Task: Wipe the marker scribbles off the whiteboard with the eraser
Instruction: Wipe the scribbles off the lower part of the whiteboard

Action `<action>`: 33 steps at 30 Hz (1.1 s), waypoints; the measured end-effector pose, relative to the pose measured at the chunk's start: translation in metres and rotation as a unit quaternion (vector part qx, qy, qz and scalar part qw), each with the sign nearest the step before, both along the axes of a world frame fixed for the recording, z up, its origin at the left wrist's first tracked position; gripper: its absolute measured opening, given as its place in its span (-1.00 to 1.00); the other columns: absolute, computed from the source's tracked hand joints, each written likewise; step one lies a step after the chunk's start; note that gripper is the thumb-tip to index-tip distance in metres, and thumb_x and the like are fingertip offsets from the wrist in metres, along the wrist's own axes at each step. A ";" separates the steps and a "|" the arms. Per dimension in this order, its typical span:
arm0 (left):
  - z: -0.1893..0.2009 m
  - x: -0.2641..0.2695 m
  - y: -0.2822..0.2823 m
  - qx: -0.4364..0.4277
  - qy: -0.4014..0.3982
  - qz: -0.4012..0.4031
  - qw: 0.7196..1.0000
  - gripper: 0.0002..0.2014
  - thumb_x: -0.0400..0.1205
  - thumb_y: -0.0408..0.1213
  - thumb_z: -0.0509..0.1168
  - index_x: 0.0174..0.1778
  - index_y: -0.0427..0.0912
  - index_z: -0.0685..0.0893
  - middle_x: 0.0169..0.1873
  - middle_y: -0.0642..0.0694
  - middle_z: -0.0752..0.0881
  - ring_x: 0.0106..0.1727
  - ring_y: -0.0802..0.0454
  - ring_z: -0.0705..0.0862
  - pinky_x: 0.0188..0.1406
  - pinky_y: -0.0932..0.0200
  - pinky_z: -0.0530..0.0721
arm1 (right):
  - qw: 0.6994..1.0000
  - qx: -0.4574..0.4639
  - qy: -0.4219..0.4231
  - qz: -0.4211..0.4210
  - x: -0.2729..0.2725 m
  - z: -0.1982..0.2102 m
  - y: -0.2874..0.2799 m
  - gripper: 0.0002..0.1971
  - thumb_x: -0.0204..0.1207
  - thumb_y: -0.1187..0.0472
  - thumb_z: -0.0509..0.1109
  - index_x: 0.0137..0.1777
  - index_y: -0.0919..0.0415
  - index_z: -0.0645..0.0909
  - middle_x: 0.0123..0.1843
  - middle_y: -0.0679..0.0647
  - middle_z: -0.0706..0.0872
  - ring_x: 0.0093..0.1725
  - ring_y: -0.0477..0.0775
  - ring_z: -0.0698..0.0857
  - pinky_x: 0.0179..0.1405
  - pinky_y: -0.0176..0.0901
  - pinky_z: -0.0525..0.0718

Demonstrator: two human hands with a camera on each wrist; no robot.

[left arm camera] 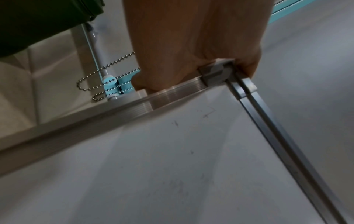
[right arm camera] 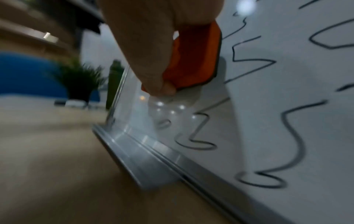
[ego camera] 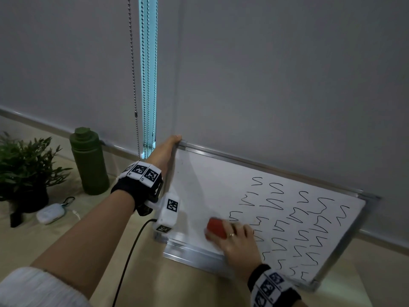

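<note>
whiteboard (ego camera: 199,185) leans on the wall, standing on the table (ego camera: 137,273) | left hand (ego camera: 164,151) grips its top left corner | right hand (ego camera: 239,242) holds the red eraser (ego camera: 215,227) pressed on the board; scribbles (ego camera: 298,220) cover the right part

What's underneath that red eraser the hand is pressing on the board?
The red eraser, gripped by the right hand, sits flat on the whiteboard. Black scribbles run right up to its edge. Whether any marks lie beneath it cannot be seen; the eraser and fingers cover that patch.
</note>
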State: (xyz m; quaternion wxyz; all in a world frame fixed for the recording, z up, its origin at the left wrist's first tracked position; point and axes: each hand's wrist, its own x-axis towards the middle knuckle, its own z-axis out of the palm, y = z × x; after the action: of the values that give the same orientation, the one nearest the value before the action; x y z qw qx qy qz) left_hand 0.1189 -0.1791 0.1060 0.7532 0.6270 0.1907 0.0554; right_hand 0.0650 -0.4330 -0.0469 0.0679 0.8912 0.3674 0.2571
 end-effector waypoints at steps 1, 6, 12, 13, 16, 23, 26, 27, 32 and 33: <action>-0.001 0.000 0.001 0.002 0.002 0.001 1.000 -0.47 0.06 0.25 0.33 -0.19 -0.02 0.70 0.06 -0.25 0.65 0.31 -0.30 0.59 0.46 -0.21 0.45 | 0.999 -0.033 0.006 0.015 -0.001 -0.003 -0.006 -0.06 -0.37 -0.02 0.66 0.19 -0.31 0.52 0.12 0.10 0.44 -0.07 0.15 0.41 -0.05 -0.01 0.31; 0.002 -0.007 0.001 0.007 0.007 -0.003 1.000 -0.52 0.18 0.22 0.35 -0.14 -0.04 0.69 0.24 -0.30 0.65 0.34 -0.26 0.57 0.50 -0.19 0.41 | 0.974 0.196 -0.102 -0.050 0.016 0.062 -0.016 -0.21 0.05 0.21 0.61 0.29 -0.28 0.42 0.18 0.12 0.43 -0.02 0.21 0.44 -0.03 0.00 0.31; 0.004 -0.004 0.001 0.014 0.008 -0.001 1.000 -0.73 0.56 0.02 0.23 -0.37 -0.04 0.55 -0.34 -0.10 0.47 -0.09 -0.07 0.53 0.51 -0.14 0.32 | 0.966 0.234 -0.076 -0.078 0.013 0.048 -0.016 -0.05 -0.07 0.25 0.74 0.35 -0.19 0.41 0.20 0.18 0.42 0.00 0.18 0.38 0.02 0.01 0.29; 0.006 -0.006 0.000 0.013 0.008 -0.010 1.000 -0.74 0.47 0.09 0.28 -0.35 -0.03 0.60 -0.25 -0.17 0.54 0.04 -0.14 0.58 0.52 -0.17 0.32 | 0.981 0.176 -0.069 -0.053 0.010 0.034 -0.018 -0.02 -0.14 0.24 0.75 0.33 -0.21 0.41 0.17 0.18 0.43 -0.03 0.16 0.39 -0.02 0.01 0.31; 0.004 -0.006 0.000 0.016 0.009 -0.016 1.000 -0.66 0.27 0.16 0.31 -0.23 -0.01 0.67 0.06 -0.24 0.58 0.35 -0.28 0.54 0.52 -0.19 0.36 | 0.995 0.061 -0.082 -0.004 0.011 0.032 -0.027 -0.04 -0.17 0.26 0.73 0.28 -0.25 0.43 0.10 0.15 0.43 -0.09 0.13 0.39 -0.08 0.01 0.34; 0.005 -0.003 -0.003 0.018 0.004 0.007 1.000 -0.71 0.61 -0.05 0.19 -0.40 -0.07 0.58 -0.36 -0.09 0.48 -0.19 -0.05 0.53 0.08 0.09 0.53 | 0.950 0.270 -0.097 -0.123 0.019 0.072 0.003 -0.17 0.02 0.22 0.61 0.33 -0.24 0.43 0.13 0.15 0.49 -0.09 0.17 0.41 -0.09 0.08 0.47; 0.006 -0.001 -0.004 -0.010 0.000 0.009 1.000 -0.72 0.62 -0.07 0.19 -0.37 -0.10 0.59 -0.37 -0.11 0.50 -0.31 0.00 0.51 -0.23 0.15 0.48 | 0.988 0.131 -0.063 -0.059 0.007 0.026 0.016 -0.09 -0.16 0.26 0.62 0.25 -0.31 0.44 0.05 0.12 0.45 -0.16 0.14 0.41 -0.12 -0.01 0.33; 0.006 -0.002 -0.004 -0.013 -0.005 0.007 1.000 -0.73 0.62 -0.08 0.18 -0.35 -0.10 0.60 -0.37 -0.12 0.52 -0.31 -0.01 0.53 -0.24 0.16 0.49 | 0.996 0.064 -0.051 -0.024 0.003 0.011 0.015 -0.08 -0.20 0.25 0.64 0.22 -0.32 0.45 0.03 0.10 0.44 -0.17 0.13 0.40 -0.13 -0.03 0.31; 0.010 -0.007 -0.005 -0.011 -0.013 0.004 1.000 -0.73 0.63 -0.11 0.17 -0.33 -0.11 0.62 -0.39 -0.11 0.53 -0.30 0.01 0.53 -0.21 0.15 0.50 | 0.980 0.173 -0.095 -0.037 0.013 0.038 0.006 -0.19 -0.02 0.16 0.64 0.27 -0.31 0.46 0.08 0.11 0.49 -0.11 0.15 0.44 -0.08 0.00 0.31; 0.011 -0.008 -0.004 -0.013 -0.016 0.002 1.000 -0.74 0.63 -0.10 0.18 -0.32 -0.11 0.62 -0.37 -0.12 0.55 -0.28 -0.01 0.55 -0.11 0.12 0.53 | 0.960 0.245 -0.115 -0.070 0.017 0.051 0.005 -0.21 0.04 0.16 0.60 0.31 -0.27 0.44 0.11 0.14 0.48 -0.06 0.18 0.45 -0.02 0.03 0.33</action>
State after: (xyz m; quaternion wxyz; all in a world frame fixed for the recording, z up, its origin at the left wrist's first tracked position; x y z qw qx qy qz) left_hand 0.1105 -0.1834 0.1167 0.7642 0.6157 0.1811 0.0644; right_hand 0.0822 -0.4277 0.0042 -0.0935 0.8685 0.2199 0.4343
